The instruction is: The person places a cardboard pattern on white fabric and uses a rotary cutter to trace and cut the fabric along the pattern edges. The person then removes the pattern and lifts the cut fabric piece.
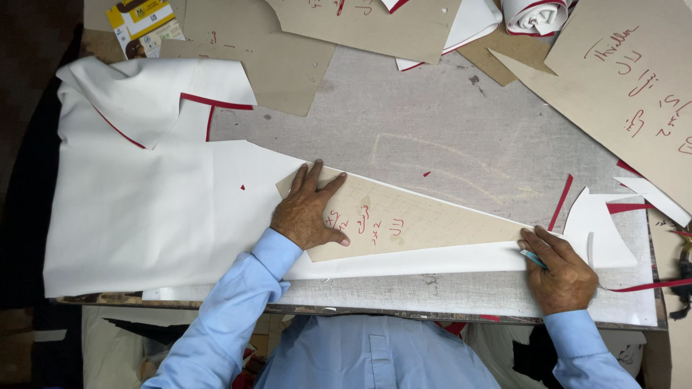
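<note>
A long tan cardboard pattern piece (432, 216), tapering to the right, lies on white fabric (144, 216) spread over the grey table (447, 137). My left hand (306, 212) lies flat on the pattern's wide left end, fingers spread. My right hand (559, 270) rests at the pattern's narrow right tip and grips a small light-blue marker or chalk (532, 258), its tip against the fabric by the pattern's lower edge. Red handwriting marks the pattern's middle.
More tan cardboard patterns (620, 86) cover the back and right of the table. White fabric with red piping (209, 104) is folded at the left. White and red scraps (598, 230) lie at the right. A rolled fabric piece (537, 16) sits at the back.
</note>
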